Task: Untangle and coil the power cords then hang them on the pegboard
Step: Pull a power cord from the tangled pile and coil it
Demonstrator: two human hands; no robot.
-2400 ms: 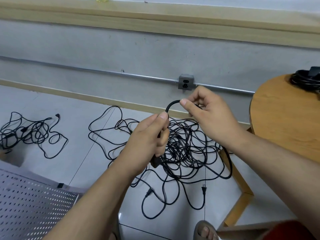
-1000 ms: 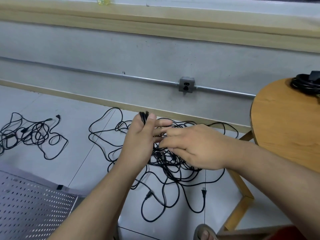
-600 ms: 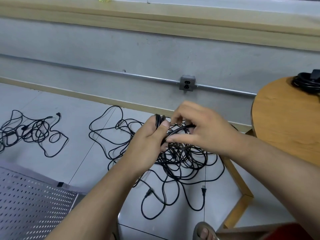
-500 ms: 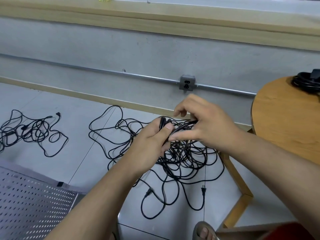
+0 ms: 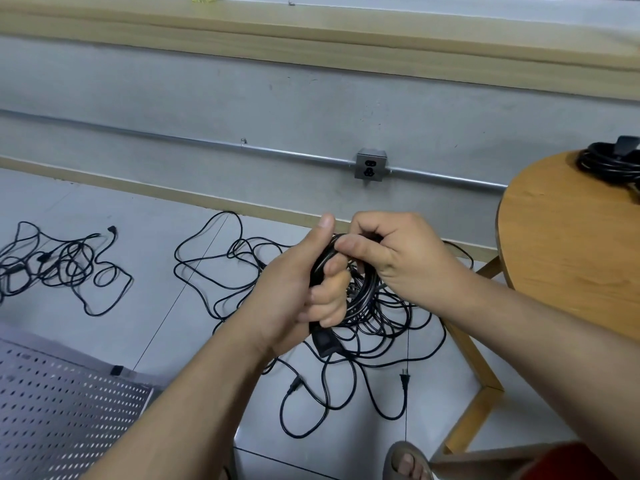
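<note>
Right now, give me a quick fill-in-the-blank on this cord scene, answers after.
1. The left hand and right hand both hold one ____ cord bundle.
2. The pegboard sits at the lower ____ of the view.
3. The wall outlet has ____ plugged into it.
4. The coiled cord on the round table is at the far ____.
Answers: black; left; nothing; right.

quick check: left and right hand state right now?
Left hand: closed around the thin black power cord, connector end sticking out below the fist.
Right hand: pinching a loop of the same cord.
</note>
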